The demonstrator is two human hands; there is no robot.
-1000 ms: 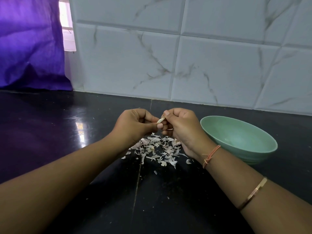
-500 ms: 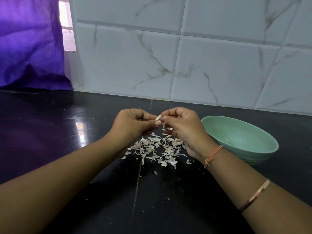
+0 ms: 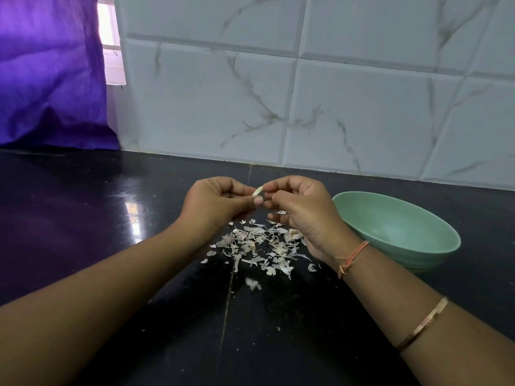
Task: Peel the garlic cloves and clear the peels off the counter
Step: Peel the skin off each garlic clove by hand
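The small pale garlic clove (image 3: 257,190) is held above the glossy black stone table (image 3: 111,224), pinched from both sides. The left hand (image 3: 214,203) has its grip closed on the lower end, and the right hand (image 3: 303,213) has its grip closed on the upper tip. Beneath the hands lies a scattered pile of papery white garlic peels (image 3: 259,243). A pale green round bowl (image 3: 395,229) sits just right of the right hand.

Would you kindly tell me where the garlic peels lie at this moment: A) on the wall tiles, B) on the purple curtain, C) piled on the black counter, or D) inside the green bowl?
C: the peels lie scattered on the counter, left of the bowl.
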